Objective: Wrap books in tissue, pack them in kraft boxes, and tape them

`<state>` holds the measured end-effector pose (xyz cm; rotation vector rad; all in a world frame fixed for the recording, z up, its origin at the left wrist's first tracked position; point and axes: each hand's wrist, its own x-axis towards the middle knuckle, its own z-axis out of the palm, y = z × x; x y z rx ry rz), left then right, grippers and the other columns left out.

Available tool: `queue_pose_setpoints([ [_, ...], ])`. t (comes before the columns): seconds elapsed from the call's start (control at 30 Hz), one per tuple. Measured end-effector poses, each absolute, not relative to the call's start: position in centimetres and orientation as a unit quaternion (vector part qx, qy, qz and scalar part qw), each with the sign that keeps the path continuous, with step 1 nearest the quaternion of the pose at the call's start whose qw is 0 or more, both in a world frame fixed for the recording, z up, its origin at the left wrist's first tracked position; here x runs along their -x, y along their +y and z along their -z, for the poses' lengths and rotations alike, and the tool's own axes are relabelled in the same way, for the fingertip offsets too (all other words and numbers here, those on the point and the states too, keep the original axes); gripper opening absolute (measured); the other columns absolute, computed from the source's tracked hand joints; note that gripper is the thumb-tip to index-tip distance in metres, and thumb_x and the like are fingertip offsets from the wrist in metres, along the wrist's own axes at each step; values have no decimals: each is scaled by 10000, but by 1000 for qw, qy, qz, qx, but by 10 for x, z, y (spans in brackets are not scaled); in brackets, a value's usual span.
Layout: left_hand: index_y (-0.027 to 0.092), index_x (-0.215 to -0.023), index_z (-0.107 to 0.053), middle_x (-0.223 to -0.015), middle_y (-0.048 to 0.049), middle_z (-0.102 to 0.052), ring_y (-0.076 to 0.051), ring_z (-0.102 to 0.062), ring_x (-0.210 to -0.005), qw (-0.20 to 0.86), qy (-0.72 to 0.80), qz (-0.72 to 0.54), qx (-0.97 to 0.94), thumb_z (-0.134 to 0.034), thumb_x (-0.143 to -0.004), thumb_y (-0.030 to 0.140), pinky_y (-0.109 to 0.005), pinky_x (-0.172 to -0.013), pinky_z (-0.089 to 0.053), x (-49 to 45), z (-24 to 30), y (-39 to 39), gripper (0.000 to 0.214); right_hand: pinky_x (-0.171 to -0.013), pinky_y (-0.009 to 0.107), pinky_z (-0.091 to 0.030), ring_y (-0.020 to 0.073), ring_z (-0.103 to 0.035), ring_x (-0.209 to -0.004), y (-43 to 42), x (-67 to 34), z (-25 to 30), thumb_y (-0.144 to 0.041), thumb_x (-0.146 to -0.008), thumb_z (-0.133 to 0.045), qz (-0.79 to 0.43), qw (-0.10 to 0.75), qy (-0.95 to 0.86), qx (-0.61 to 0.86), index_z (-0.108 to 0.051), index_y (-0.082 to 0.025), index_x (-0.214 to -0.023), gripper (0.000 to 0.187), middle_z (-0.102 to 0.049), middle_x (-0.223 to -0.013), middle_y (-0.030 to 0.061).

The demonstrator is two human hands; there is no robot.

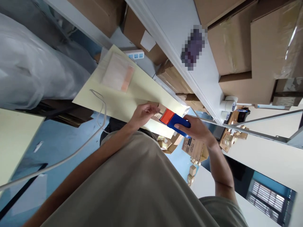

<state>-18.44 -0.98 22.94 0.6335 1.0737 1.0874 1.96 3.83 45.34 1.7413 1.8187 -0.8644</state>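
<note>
Though near dispenser, box print illegible.

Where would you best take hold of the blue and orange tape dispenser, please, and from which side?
I'd grip the tape dispenser by its blue handle, coming from the rear end, away from the orange head. The handle is the long bar the right hand wraps; the head faces the left hand.
</note>
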Motion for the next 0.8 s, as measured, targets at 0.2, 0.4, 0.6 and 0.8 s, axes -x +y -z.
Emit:
queue_pose_setpoints([
  [0.2, 174, -809, -760, -781, -67, -763, -208, -676, -754, 687, 529, -457, -196, -906, -757, 575, -305, -651, -504, 183, -168, -13, 430, -585, 325, -378, 201, -642, -649, 57, -25, -470, -828, -935, -651, 298, 290, 671, -614, -665, -238, -800, 605, -711, -732, 39],
  [0.4, 184, -791, -721, -768, -54, -749, -192, -641, -740, 710, 540, -430, -141, -886, -777, 421, -298, -643, -460, 149, -137, -12, 289, -595, 336, -356, 198, -620, -635, 64, -2, -439, -837, -933, -643, 278, 304, 679, -608, -634, -243, -761, 618, -680, -703, 33],
  [0.6, 200, -742, -697, -740, -28, -715, -182, -614, -747, 693, 570, -415, -151, -835, -760, 369, -299, -692, -466, 131, -118, -4, 219, -590, 339, -344, 187, -601, -630, 66, 6, -418, -906, -923, -595, 270, 291, 687, -608, -587, -244, -712, 694, -653, -675, 25],
  [0.8, 202, -759, -708, -754, -35, -718, -195, -634, -740, 696, 573, -402, -160, -830, -806, 386, -314, -692, -473, 120, -108, -4, 226, -595, 337, -344, 185, -601, -625, 67, 7, -407, -931, -920, -565, 265, 301, 689, -604, -580, -243, -699, 724, -660, -682, 33],
])
